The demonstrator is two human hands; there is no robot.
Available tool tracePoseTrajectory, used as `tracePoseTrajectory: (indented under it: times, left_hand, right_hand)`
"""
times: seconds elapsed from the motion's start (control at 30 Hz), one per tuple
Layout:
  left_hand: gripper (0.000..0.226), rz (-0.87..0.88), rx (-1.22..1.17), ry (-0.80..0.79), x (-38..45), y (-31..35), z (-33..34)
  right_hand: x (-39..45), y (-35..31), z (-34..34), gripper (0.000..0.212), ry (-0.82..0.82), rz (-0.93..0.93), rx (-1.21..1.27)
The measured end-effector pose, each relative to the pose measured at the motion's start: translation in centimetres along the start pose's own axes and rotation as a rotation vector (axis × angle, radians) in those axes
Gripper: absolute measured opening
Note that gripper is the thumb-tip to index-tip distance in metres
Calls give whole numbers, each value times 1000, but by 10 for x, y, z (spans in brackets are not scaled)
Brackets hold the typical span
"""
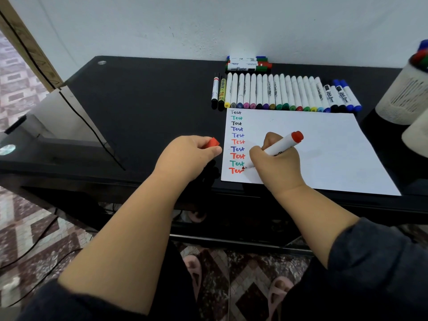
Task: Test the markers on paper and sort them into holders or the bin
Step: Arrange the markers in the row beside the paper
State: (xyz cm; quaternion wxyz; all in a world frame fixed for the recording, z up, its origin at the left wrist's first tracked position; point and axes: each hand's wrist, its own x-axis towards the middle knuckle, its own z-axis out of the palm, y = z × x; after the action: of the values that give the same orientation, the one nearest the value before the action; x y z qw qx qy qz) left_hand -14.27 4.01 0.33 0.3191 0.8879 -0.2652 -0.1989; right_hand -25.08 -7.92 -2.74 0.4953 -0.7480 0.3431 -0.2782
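- Holder [403, 93]: a pale perforated cylinder stands at the right edge of the bench [143, 107]; red, green and blue marker ends [420, 54] show above its rim.
- Second holder [416, 135]: a pale container just in front of the first, cut off by the frame edge; its contents cannot be seen.
- Paper [324, 144]: a white sheet lies flat on the bench, its left margin carrying a column of the word "Test" in black, green, blue and red.
- Right hand [275, 163]: fingers curled round a white marker with a red end [281, 144], tip down on the paper at the lowest red word, which reads only "Te" beside the tip.
- Left hand [187, 156]: clenched on a red cap [212, 143], pinched between thumb and fingers, just left of the paper.
- Row of markers [278, 93]: white-barrelled markers with coloured caps lie side by side on the bench, just beyond the paper's far edge, with two thinner pens [218, 92] at the left end.
- Marker pile [247, 64]: a few more markers lie stacked against the wall behind the row.
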Motion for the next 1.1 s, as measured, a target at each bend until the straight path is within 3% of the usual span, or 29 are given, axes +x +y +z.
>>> tracePoseTrajectory:
  times: [0.27, 0.53, 1.1]
  left_hand:
    - [39, 8, -15, -76, 1, 0, 0]
    - [43, 30, -167, -219, -3, 6, 2]
    - [42, 77, -275, -209, -9, 14, 5]
  right_hand:
    - [2, -2, -3, 37, 32, 35, 54]
    - [15, -16, -12, 46, 103, 155, 508]
    - [8, -30, -5, 37, 21, 117, 376]
